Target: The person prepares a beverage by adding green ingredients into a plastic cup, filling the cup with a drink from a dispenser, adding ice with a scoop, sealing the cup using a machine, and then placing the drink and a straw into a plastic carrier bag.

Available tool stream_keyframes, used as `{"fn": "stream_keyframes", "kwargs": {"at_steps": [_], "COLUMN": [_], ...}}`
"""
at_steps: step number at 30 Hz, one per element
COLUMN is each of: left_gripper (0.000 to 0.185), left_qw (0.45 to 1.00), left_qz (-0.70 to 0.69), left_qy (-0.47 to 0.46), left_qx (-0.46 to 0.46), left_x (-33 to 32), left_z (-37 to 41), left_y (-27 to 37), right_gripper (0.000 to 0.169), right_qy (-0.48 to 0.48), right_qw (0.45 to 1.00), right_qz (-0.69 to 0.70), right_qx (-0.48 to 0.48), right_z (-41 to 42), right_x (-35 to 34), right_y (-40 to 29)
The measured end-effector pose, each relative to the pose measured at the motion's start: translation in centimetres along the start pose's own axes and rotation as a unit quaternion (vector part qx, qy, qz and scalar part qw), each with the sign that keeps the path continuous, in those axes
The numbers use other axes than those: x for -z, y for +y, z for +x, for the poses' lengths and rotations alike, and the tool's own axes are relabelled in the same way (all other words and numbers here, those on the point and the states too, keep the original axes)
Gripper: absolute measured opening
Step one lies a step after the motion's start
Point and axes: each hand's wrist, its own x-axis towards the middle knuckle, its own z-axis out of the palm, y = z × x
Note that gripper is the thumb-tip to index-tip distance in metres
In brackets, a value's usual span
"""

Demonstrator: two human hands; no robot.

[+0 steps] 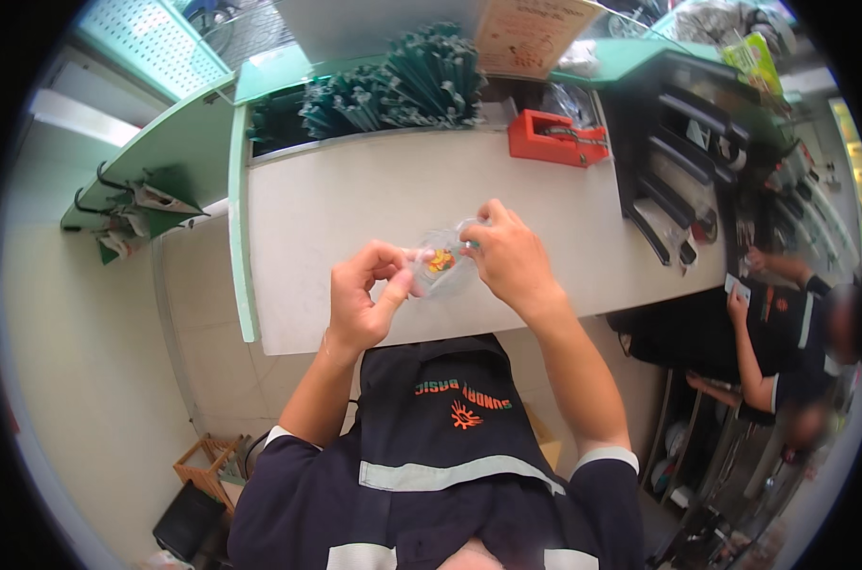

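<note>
Between my two hands, above the white tabletop (317, 214), is a clear plastic bag (445, 285) with a small yellow and red print or content; I cannot tell which. My left hand (370, 292) pinches the bag's left side between thumb and fingers. At its upper right edge, the fingers of my right hand (506, 253) are closed on the plastic. A small green bit shows by my right fingertips, partly hidden by them. The bag's outline is blurred.
Wrapped green sticks or straws (431, 78) fill a trough along the back. A red tape dispenser (556, 139) stands at the back right, beside a black tiered rack (677, 157). Co-workers (780, 342) are at the right. Umbrellas (142, 203) hang on the left.
</note>
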Motion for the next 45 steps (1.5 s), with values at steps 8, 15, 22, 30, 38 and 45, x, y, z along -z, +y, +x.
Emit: {"fn": "stream_keyframes", "kwargs": {"at_steps": [8,15,22,30,38,45], "left_gripper": [0.015,0.042,0.009,0.014,0.026,0.025], "left_qw": [0.944,0.709,0.628,0.81,0.871,0.798], "left_qz": [0.06,0.629,0.768,0.574,0.274,0.404], "left_qy": [0.305,0.281,0.096,0.105,-0.182,-0.268], "left_qx": [0.113,0.15,0.081,-0.056,-0.366,-0.357], "left_x": [9.7,27.4,32.0,21.8,5.7,-0.3], "left_z": [10.6,16.5,18.6,17.6,11.9,12.4], "left_y": [-8.5,-23.5,-23.3,1.9,12.3,7.9], "right_gripper": [0.029,0.033,0.019,0.022,0.043,0.044], "right_qy": [-0.094,-0.026,0.036,0.077,0.062,0.13], "right_qw": [0.983,0.989,0.968,0.964,0.893,0.936], "right_qz": [-0.075,0.085,0.151,0.197,0.403,0.313], "right_qx": [-0.136,-0.121,-0.196,-0.162,-0.193,-0.094], "right_z": [1.9,-0.7,-2.7,-1.4,-1.5,-3.2], "right_x": [-3.4,2.5,3.7,3.9,3.8,4.9], "right_y": [1.2,-1.6,-2.8,-1.8,-1.4,-1.8]}}
